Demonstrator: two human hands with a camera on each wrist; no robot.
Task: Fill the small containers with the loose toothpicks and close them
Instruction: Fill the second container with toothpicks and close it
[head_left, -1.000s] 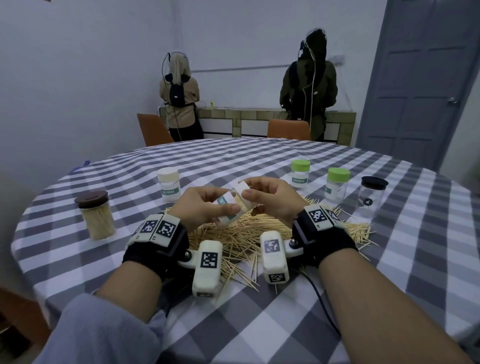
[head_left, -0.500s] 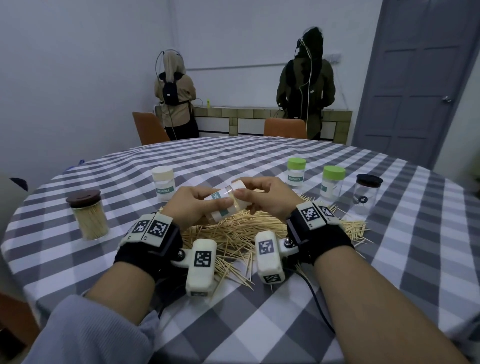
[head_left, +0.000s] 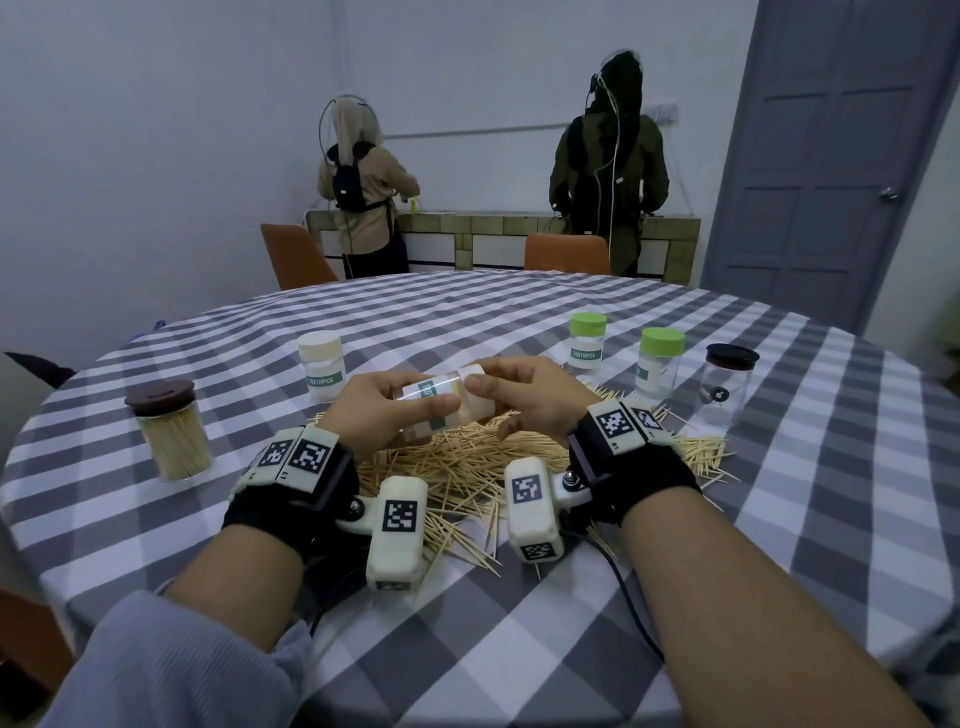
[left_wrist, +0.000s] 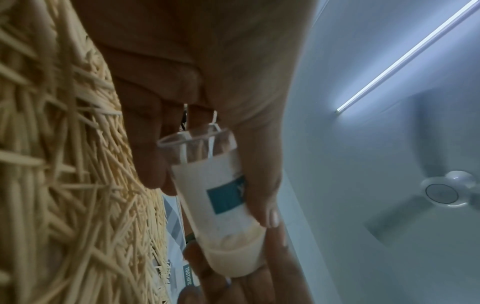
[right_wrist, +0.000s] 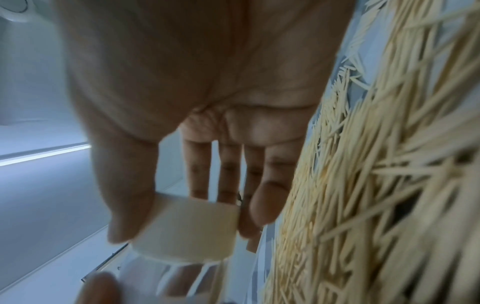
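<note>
My left hand (head_left: 387, 408) grips a small clear container (head_left: 434, 402) with a white and teal "toothpick" label, holding it tilted above the toothpick pile (head_left: 467, 467). My right hand (head_left: 511, 395) pinches its cream cap (head_left: 475, 376), which sits on the container's mouth. In the left wrist view the container (left_wrist: 221, 195) lies between thumb and fingers, the cap (left_wrist: 233, 261) at its far end, with toothpicks showing inside. In the right wrist view the thumb and fingers wrap the cap (right_wrist: 187, 230). Loose toothpicks (right_wrist: 389, 185) lie below.
A cream-lidded container (head_left: 321, 371) stands behind my left hand. Two green-lidded ones (head_left: 587, 343) (head_left: 660, 364) and a clear black-lidded jar (head_left: 730, 387) stand at the right. A brown-lidded jar (head_left: 169, 431) full of toothpicks is at the left. Two people stand at a far counter.
Both hands keep hold of the container and its cap above the pile. The container now lies a little flatter between them.
</note>
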